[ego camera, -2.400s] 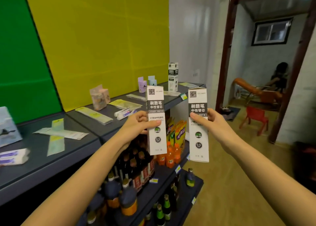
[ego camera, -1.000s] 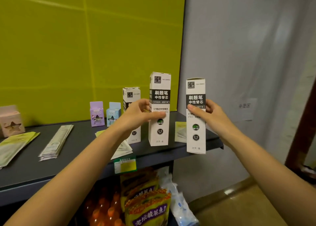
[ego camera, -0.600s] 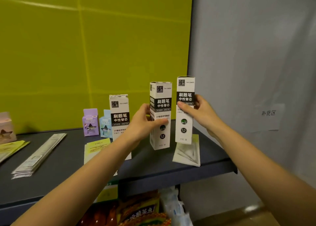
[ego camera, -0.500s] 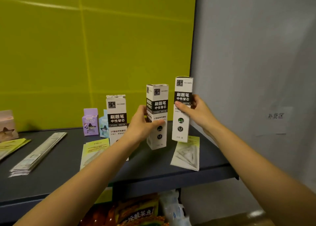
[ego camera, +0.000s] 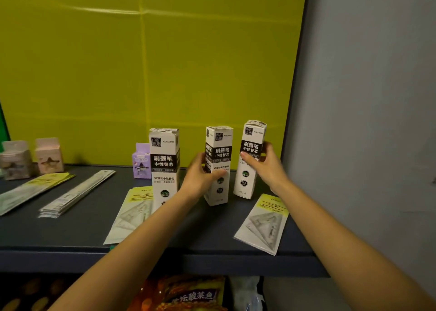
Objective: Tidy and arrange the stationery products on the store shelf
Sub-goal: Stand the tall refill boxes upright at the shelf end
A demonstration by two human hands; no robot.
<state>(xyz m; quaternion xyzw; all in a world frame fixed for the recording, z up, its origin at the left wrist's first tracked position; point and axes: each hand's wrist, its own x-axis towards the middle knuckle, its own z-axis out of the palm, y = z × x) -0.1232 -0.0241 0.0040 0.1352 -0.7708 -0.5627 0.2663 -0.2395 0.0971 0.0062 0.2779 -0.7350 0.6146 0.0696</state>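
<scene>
While one refill box (ego camera: 164,162) stands placed, the left hand (ego camera: 199,177) grips the middle box (ego camera: 220,151), the right hand (ego camera: 266,167) the tilted box (ego camera: 245,184) — nearly shelved, it seems; flat packets (ego camera: 262,223) lie unsorted

- The left forearm (ego camera: 151,226) hides the left box's (ego camera: 164,160) base.
- The left hand (ego camera: 200,178) covers print on the middle box (ego camera: 219,150); the right hand (ego camera: 266,167), on the right box (ego camera: 251,145).
- Snack bag (ego camera: 193,294): cut by the bottom edge.
- Pink boxes (ego camera: 48,157): blurred.

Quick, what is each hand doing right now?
Left hand: grips the middle box.
Right hand: grips the right box.
</scene>
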